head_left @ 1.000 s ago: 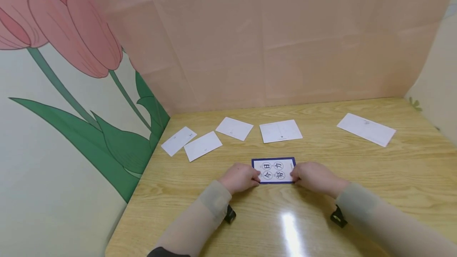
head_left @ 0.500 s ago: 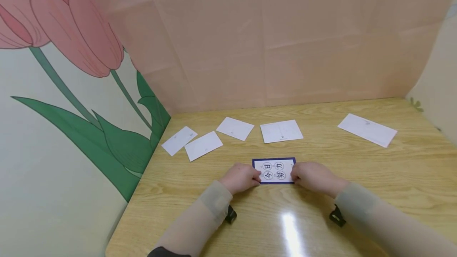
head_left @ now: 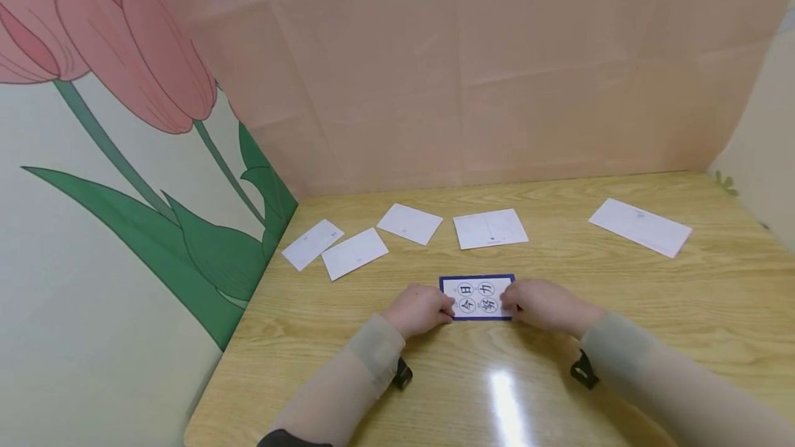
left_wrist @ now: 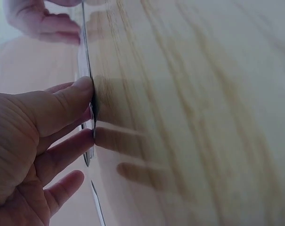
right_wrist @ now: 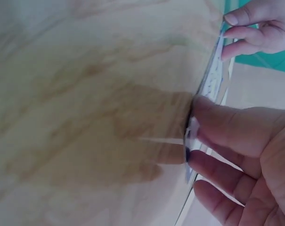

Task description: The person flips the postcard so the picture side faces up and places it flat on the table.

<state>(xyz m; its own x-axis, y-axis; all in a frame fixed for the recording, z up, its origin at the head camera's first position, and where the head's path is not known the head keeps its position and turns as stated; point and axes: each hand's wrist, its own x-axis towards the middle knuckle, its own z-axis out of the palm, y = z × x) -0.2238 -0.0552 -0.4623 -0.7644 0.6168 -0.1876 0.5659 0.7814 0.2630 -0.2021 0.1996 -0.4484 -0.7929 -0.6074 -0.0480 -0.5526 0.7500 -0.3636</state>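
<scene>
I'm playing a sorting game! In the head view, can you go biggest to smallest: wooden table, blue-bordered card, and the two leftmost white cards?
1. Wooden table
2. Blue-bordered card, partly covered
3. Leftmost white card and second-from-left white card: too alike to rank

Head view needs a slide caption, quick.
Left hand and right hand hold opposite ends of a blue-bordered card, five white cards beyond on a wood-grain table.

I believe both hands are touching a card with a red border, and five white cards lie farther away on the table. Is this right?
The bordered card is edged in blue, not red, as the head view shows. The left hand and right hand touch it; five white cards lie beyond.
</scene>
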